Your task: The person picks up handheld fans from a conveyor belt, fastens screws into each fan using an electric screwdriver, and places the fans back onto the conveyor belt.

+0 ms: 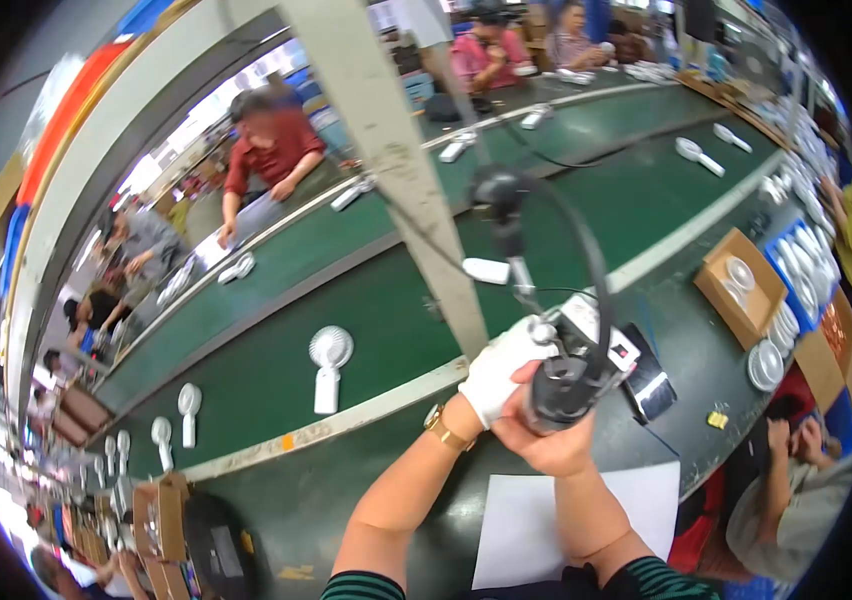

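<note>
My left hand [508,375] wears a white glove and reaches up beside a black cylindrical tool [558,392] hanging on a cable; its fingers are mostly hidden behind the tool. My bare right hand [556,440] is wrapped round the tool's lower part. Just behind both hands is a white box-like device [586,325] with a red switch. A dark glossy object [650,378] lies to its right. Under my right forearm a white sheet [516,530] rests on the green bench.
Beyond the bench, a green conveyor [406,330] carries small white handheld fans [331,350]. A grey metal post [411,170] rises ahead. At right are an open cardboard box [716,290] and a blue crate [781,255] of white parts. Several people sit around the line.
</note>
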`<state>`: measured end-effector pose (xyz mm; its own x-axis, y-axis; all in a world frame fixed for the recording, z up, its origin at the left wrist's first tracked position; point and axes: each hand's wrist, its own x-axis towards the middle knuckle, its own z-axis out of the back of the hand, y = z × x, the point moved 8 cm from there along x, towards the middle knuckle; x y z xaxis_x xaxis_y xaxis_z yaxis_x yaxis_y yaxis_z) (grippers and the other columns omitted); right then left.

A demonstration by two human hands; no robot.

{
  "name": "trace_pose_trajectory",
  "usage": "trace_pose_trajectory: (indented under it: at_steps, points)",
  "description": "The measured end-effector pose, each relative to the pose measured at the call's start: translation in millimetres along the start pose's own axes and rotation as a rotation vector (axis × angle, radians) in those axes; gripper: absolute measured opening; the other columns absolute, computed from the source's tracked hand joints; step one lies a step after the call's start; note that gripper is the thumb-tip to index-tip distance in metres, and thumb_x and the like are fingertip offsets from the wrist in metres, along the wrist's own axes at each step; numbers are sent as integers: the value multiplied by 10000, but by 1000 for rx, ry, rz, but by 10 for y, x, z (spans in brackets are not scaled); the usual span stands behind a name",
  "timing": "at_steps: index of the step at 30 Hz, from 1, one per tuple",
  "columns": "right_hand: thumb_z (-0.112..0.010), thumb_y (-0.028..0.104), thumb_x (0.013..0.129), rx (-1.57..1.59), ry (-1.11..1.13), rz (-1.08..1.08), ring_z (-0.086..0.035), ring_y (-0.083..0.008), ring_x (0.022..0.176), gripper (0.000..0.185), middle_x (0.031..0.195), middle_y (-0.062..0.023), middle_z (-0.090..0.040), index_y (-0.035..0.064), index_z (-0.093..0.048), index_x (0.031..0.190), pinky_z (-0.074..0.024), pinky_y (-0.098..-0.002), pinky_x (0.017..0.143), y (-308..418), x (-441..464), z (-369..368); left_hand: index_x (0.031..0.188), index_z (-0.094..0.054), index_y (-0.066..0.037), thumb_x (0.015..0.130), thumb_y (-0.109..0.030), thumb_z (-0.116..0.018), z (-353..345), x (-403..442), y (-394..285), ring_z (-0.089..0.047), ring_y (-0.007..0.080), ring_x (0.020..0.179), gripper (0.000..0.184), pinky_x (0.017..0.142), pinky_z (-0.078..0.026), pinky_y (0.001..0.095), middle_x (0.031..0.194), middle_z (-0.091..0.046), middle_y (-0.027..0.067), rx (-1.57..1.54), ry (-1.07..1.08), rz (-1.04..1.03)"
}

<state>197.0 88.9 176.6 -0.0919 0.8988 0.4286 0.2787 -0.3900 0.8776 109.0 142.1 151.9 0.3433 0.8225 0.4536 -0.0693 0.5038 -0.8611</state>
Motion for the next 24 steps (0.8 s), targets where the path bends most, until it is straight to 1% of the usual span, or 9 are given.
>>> trace_pose_trajectory:
  at_steps: [2,4,6,10,11,14,18,20,24]
  points:
    - [-841,158,626,-27,-40,65,-649,-148,810,507,894,-86,-668,-12,-580,1026,-518,-284,751,-98,38,6,1038,-615,-42,830,-131,-581,142,-107,-176,-569,315,1012,228,889,-458,348,1100,-597,128,-91,-94,42]
    - [-818,139,652,31,-41,-20,-641,-136,754,437,837,-61,-668,8,-591,1002,-513,-280,724,-241,94,-68,859,-651,-59,788,-115,-645,496,-507,-101,-612,268,946,91,819,-491,342,1028,-638,110,606,-223,-64]
    - [-813,135,651,-56,-51,-96,-639,-141,724,413,823,-64,-668,20,-595,981,-507,-282,698,-430,99,-105,819,-652,-74,784,-143,-656,1116,-906,160,-616,282,895,77,777,-496,363,967,-650,113,667,-506,145]
    - [-811,125,638,-195,-56,-63,-632,-155,695,405,788,-74,-662,25,-593,964,-500,-284,669,-610,92,-159,1054,-538,-7,721,-291,-711,2361,-1668,838,-577,370,914,470,828,-464,430,941,-609,186,1336,-769,616]
    - [-812,124,637,-225,-42,-67,-631,-158,689,405,783,-75,-661,25,-592,962,-500,-284,666,-631,91,-168,1006,-540,-15,750,-317,-677,2611,-1835,1149,-574,385,942,419,825,-469,446,970,-603,210,1203,-729,916]
    - [-810,116,638,-256,-7,-76,-614,-142,696,408,790,-65,-655,24,-585,966,-490,-280,669,-635,75,-226,928,-597,-6,800,-288,-614,2919,-1836,1543,-615,378,899,310,804,-500,455,970,-629,216,1102,-643,1061]
    - [-805,91,638,-219,73,-158,-577,-118,697,428,769,-40,-628,27,-580,996,-479,-274,676,-644,65,-283,769,-567,-43,721,-99,-701,2007,-1589,1062,-588,160,625,153,585,-488,278,676,-592,55,-2,-870,496]
    - [-802,79,636,-277,85,-184,-574,-119,687,430,753,-35,-621,33,-581,1002,-479,-274,663,-634,77,-275,763,-537,-45,779,-52,-651,1363,-1598,1065,-561,167,525,116,492,-474,287,637,-568,67,-387,-585,460]
    - [-787,45,655,-197,-136,-75,-561,-87,647,369,739,-18,-617,2,-578,957,-458,-250,597,-689,18,-171,930,-569,-12,807,-42,-636,332,-1841,985,-633,202,717,143,650,-539,316,828,-630,99,-875,-624,649]
